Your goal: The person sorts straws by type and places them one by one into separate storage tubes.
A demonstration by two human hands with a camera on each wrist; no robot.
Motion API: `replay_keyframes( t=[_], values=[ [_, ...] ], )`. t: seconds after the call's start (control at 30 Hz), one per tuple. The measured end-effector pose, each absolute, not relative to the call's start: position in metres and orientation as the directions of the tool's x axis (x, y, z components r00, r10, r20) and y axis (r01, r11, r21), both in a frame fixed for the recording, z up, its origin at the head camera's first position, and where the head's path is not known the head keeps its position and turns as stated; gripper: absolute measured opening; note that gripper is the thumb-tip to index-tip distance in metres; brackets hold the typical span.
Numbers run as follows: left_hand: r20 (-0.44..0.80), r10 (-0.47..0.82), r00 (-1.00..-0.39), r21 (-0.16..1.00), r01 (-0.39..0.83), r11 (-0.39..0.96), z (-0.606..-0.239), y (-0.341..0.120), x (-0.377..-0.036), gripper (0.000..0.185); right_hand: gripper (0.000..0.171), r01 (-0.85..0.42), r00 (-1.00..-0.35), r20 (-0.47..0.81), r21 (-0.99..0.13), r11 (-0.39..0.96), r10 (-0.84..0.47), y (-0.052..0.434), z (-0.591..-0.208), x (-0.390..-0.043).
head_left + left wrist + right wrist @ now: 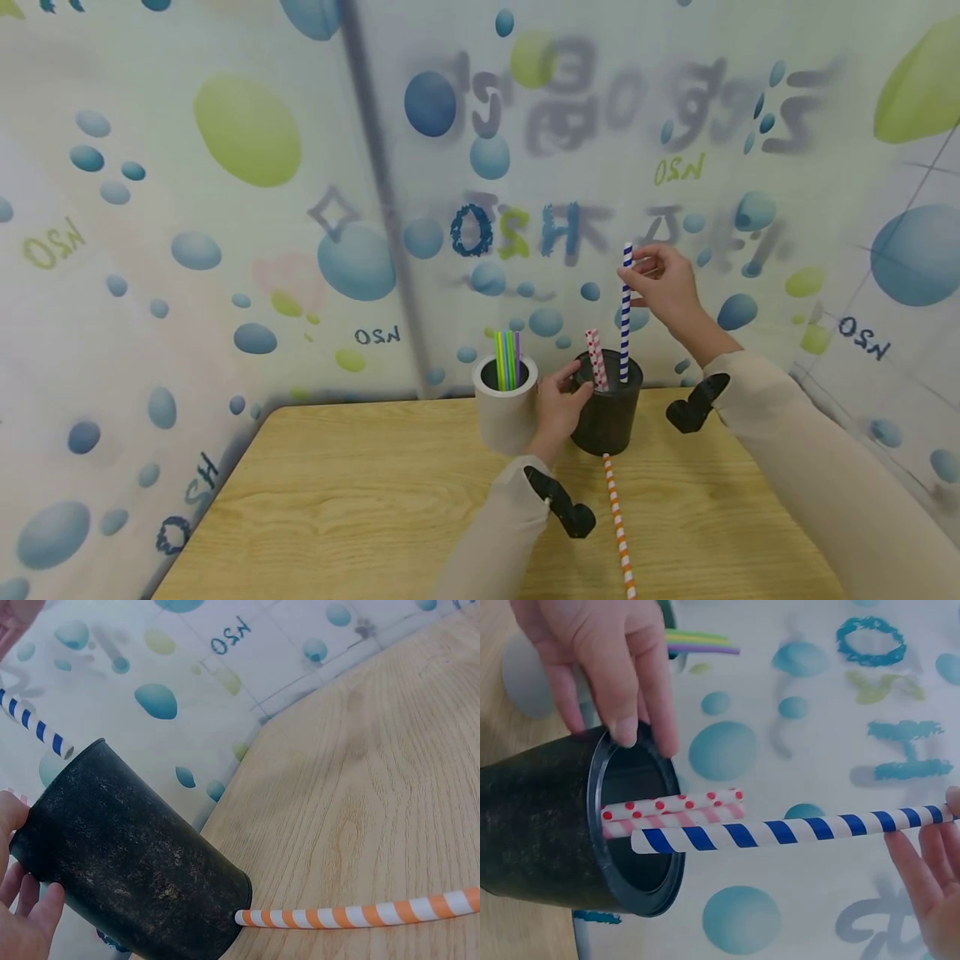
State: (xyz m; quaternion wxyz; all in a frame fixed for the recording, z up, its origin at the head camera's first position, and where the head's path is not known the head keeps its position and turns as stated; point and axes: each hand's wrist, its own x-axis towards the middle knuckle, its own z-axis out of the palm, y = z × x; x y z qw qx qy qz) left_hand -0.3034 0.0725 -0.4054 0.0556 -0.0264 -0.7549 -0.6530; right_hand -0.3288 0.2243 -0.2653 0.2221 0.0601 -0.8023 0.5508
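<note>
Between the fingertips and thumb of my right hand [662,279] is the upper part of a blue-and-white striped paper straw [626,321]. Its lower end shows just above the rim of a dark metal cup [135,862] in the left wrist view. My left hand [558,410] holds that cup by the rim from the left side. Inside the cup lean a red-dotted straw [671,804] and a pink-striped straw [686,820]. An orange-and-white striped straw [618,521] lies on the table, its far end right at the cup's base.
Left of the dark cup stands a white cup [498,421] with several green, yellow and purple straws [508,358]. Both cups are near the back edge of the wooden table [337,500]. Behind rises a curtain [247,350] printed with bubbles and letters.
</note>
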Motion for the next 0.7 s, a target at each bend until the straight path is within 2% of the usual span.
replay_keyframes(
  t=[0.23, 0.43, 0.7],
  values=[
    [0.148, -0.032, -0.989, 0.979, 0.142, 0.146, -0.405, 0.072, -0.302, 0.036, 0.035, -0.301, -0.915, 0.388, -0.839, 0.453, 0.11, 0.229, -0.282, -0.338],
    [0.151, -0.034, -0.988, 0.979, 0.145, 0.147, -0.405, 0.071, -0.302, 0.037, 0.036, -0.299, -0.937, 0.349, -0.831, 0.469, 0.021, 0.23, -0.299, -0.334],
    [0.144, -0.012, -0.989, 0.982, 0.142, 0.128, -0.405, 0.071, -0.305, 0.037, 0.036, -0.227, -0.971, 0.231, -0.829, 0.51, -0.058, 0.238, -0.321, -0.332]
  ],
)
